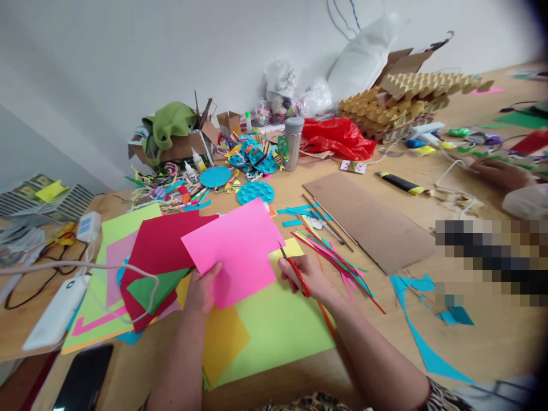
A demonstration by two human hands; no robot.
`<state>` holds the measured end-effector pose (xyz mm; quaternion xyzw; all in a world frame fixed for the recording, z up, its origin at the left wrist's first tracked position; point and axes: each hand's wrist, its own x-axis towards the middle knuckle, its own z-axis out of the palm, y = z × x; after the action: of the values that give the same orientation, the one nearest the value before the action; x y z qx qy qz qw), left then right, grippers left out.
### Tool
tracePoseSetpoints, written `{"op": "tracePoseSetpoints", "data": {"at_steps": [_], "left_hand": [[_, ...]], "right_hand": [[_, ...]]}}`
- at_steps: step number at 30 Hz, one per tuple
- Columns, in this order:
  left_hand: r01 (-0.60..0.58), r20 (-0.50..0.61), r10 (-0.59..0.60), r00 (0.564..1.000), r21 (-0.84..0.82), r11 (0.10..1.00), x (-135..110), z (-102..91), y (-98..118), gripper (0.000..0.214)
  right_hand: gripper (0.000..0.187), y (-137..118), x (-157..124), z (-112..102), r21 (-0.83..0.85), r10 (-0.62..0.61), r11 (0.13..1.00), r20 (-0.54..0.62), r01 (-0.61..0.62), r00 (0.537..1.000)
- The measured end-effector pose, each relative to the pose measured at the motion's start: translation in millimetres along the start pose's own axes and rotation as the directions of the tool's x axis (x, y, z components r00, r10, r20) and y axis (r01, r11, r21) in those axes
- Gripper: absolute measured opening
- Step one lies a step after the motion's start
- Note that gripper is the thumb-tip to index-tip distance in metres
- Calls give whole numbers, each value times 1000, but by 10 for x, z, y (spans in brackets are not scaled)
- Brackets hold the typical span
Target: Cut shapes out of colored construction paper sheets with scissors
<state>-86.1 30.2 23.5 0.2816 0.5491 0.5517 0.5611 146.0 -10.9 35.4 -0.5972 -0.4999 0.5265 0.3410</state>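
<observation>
My left hand (201,291) pinches the near edge of a pink paper sheet (235,245) and holds it above the table. To its right, my right hand (308,277) is closed round red-handled scissors (295,271), whose blades point at the sheet's right edge. Under the sheet lie a red sheet (158,245), a green piece (154,288), an orange sheet (222,339) and a large lime sheet (278,325). A small yellow piece (289,251) sits beside the scissors.
Thin paper strips (338,257) and a brown cardboard sheet (368,220) lie to the right. Another person's hand (500,171) rests at far right. Teal discs (254,192), a grey bottle (293,142), egg trays (402,103) and a box (180,142) crowd the back. White chargers (57,311) lie left.
</observation>
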Motion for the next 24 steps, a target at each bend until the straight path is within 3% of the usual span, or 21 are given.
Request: {"op": "tracePoseSetpoints", "data": {"at_steps": [24], "left_hand": [[26,-16,-26,1000,-1,1000,26,-17,-21,44]], "right_hand": [[56,-40,-19,-13,-21,0,1000,-4,0,1000]]}}
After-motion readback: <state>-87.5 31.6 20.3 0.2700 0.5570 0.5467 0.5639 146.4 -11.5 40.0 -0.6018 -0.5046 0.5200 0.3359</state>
